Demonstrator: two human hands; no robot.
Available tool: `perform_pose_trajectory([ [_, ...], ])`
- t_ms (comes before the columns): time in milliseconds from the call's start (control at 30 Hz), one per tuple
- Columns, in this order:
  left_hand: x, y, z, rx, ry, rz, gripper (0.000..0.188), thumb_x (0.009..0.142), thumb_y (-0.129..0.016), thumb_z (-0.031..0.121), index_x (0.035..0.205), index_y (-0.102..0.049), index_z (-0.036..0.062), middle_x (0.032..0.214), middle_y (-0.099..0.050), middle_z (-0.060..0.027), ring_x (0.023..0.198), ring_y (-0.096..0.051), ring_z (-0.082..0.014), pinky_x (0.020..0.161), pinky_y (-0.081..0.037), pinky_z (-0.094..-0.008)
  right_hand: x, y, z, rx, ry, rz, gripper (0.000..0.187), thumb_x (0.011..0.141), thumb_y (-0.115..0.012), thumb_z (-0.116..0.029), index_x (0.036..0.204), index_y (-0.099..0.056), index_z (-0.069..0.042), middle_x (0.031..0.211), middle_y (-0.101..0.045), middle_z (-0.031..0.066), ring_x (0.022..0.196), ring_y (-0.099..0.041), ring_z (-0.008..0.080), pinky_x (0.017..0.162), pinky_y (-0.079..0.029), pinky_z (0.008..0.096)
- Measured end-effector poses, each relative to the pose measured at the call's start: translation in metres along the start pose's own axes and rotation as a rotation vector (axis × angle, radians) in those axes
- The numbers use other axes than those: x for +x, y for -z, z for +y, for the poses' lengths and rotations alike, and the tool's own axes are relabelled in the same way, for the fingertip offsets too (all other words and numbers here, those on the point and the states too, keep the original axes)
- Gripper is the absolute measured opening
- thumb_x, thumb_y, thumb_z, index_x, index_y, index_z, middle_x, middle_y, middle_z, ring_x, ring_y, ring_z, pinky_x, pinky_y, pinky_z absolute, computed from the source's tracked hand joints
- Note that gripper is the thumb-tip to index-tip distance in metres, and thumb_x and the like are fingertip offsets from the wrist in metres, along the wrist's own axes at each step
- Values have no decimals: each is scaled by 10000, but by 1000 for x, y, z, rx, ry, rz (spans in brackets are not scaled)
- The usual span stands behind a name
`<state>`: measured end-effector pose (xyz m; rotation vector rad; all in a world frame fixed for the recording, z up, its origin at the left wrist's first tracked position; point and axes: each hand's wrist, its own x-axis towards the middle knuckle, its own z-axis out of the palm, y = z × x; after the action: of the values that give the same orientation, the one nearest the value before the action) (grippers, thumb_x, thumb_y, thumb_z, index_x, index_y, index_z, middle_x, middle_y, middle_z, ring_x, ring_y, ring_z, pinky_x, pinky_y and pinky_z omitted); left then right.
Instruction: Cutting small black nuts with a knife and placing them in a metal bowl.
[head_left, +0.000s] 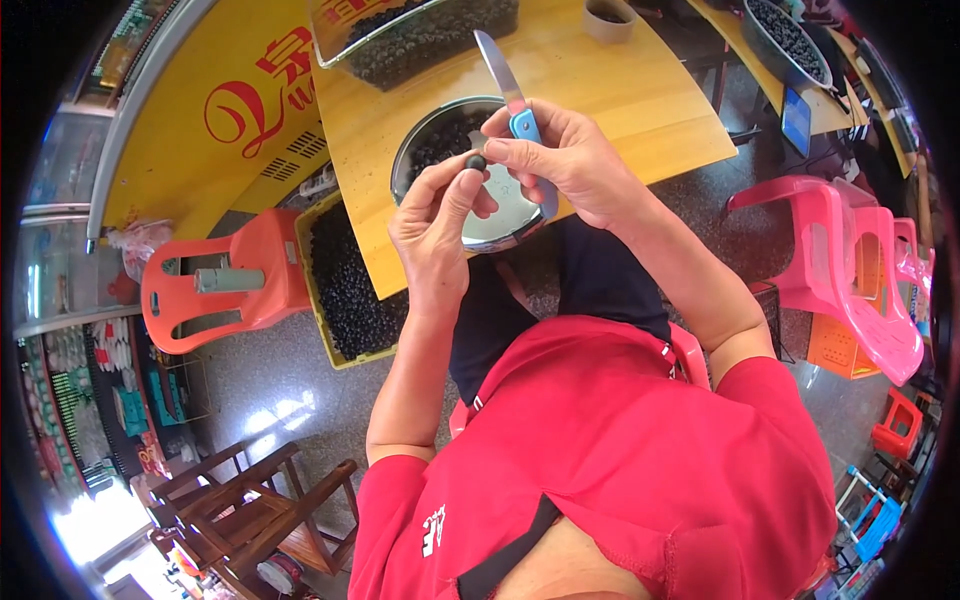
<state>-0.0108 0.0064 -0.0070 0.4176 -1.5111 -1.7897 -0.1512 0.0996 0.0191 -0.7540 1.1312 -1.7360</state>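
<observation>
Between the thumb and fingers of my left hand (437,212) is a small dark round nut or fruit (475,162), pinched at the tips. My right hand (570,160) grips a folding knife (523,124) by its light blue handle, the blade pointing up and away from me. The right thumb tip comes close to the dark piece. Both hands are over a round metal basin (500,225) at the table's near edge, with more dark pieces lying in its far left part. My hands hide some of the basin.
On the wooden table (640,110) stand a clear bin (335,52) of dark pieces and a pale cup (609,22). A yellow crate (345,362) of dark pieces sits below left, beside an orange chair (225,300). Pink chairs (850,250) stand at right.
</observation>
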Motion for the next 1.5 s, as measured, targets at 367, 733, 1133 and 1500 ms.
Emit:
perform_pose_trajectory([
  [367,3,-5,-2,-229,53,0,175,917,-634,95,1053,-564,9,835,-601,-33,727,-545,-90,685,-435,-227,-10,5,18,-1034,758,107,145,808,-669,10,946,-632,-12,791,-623,112,668,-616,268,559,-487,322],
  [733,4,-8,-6,-268,49,-30,136,930,-609,80,1039,-564,12,862,-594,-42,725,-531,-99,675,-419,-236,-10,7,21,-1208,802,150,189,797,-681,-34,975,-632,-75,763,-589,68,632,-611,248,522,-475,337],
  [1133,3,-4,-9,-247,49,-36,125,932,-612,95,1010,-558,13,856,-605,-52,731,-538,-104,688,-420,-235,-9,8,22,-1230,789,151,174,801,-676,-39,966,-635,-77,766,-590,63,625,-616,242,513,-477,336],
  [1500,-4,-3,1,-259,11,-93,137,949,-581,107,1046,-578,11,859,-618,-79,742,-553,-133,704,-439,-247,-4,14,26,-1218,729,146,144,812,-677,-56,949,-633,-56,749,-590,96,628,-610,287,526,-485,356],
])
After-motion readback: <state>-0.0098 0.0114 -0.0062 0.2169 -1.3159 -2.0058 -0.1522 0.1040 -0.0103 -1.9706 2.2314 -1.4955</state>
